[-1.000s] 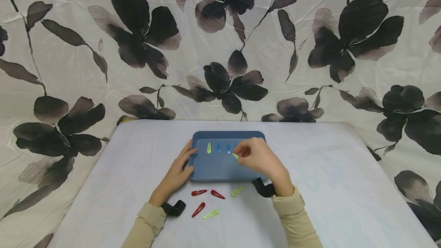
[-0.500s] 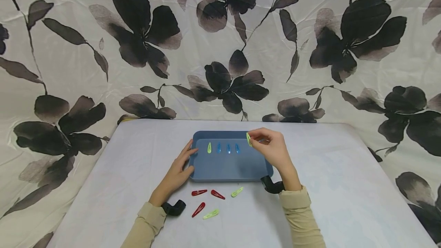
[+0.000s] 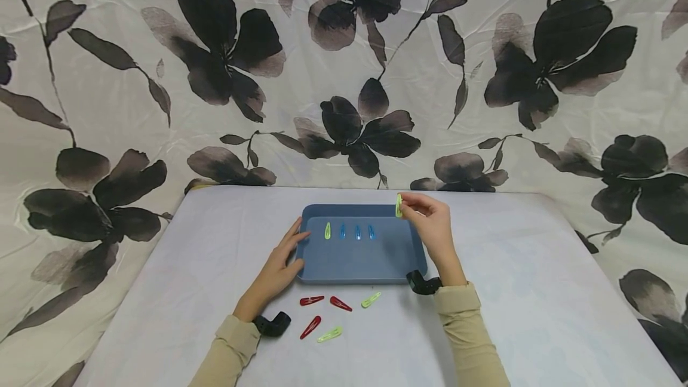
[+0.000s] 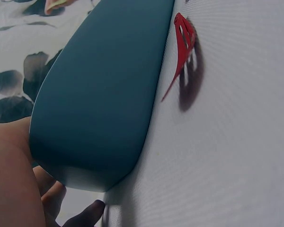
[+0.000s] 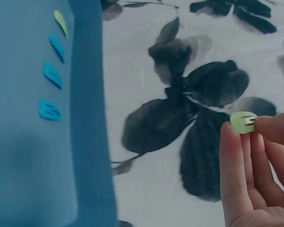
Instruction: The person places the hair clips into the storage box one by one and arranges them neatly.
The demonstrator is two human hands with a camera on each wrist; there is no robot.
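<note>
A light-green snap hair clip (image 3: pixel 399 205) is pinched between the thumb and fingertips of my right hand (image 3: pixel 432 223), raised over the back right corner of the blue tray (image 3: pixel 355 264). The right wrist view shows the broad end of this clip (image 5: pixel 242 123) poking out of the pinch. Inside the tray stand a green clip (image 3: pixel 328 230) and three blue clips (image 3: pixel 358 232) in a row, side by side. My left hand (image 3: pixel 276 267) rests against the tray's left edge, fingers spread and fairly straight.
On the white cloth in front of the tray lie three red clips (image 3: pixel 310 327) and two green clips (image 3: pixel 329 334). One red clip (image 4: pixel 182 42) appears beside the tray wall in the left wrist view. A floral curtain (image 3: pixel 344 76) hangs behind the table.
My right hand has moved from above the tray's middle to its back right corner, carrying the green hair clip, now held upright. The third blue clip has come into sight. My left hand stays put.
</note>
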